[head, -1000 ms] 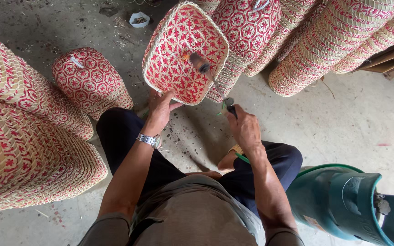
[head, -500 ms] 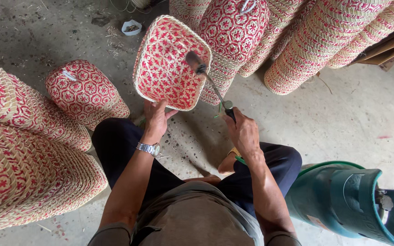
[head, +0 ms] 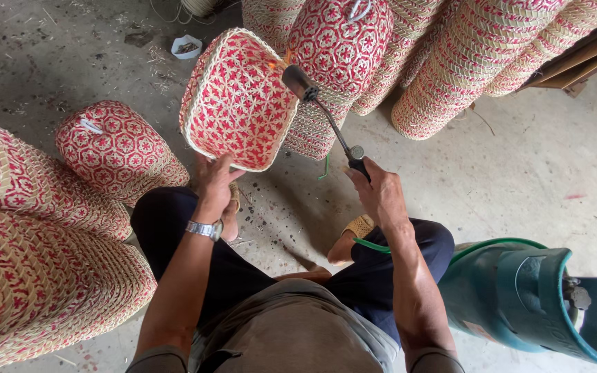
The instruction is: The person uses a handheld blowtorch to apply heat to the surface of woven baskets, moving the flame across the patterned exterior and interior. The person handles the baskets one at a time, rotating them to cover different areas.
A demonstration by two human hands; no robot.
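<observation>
My left hand [head: 215,181] grips the lower edge of a red-and-cream woven basket lid [head: 236,100], held tilted with its inside facing me. My right hand [head: 380,193] is closed around the handle of a gas torch [head: 320,110]. The torch's dark nozzle sits at the lid's upper right rim, where a small orange flame shows. A green hose runs from the torch handle under my right wrist toward a teal gas cylinder [head: 519,297]. A metal watch is on my left wrist.
Stacks of woven red-and-cream baskets [head: 29,235] fill the left side, and one small basket [head: 115,152] stands near my left knee. More stacks [head: 464,62] lean at the back right. A small white cup [head: 186,46] lies on the concrete floor.
The torch nozzle has moved from the middle of the lid's inside up to its upper right rim. The lid has tilted slightly, and a flame now shows at the rim.
</observation>
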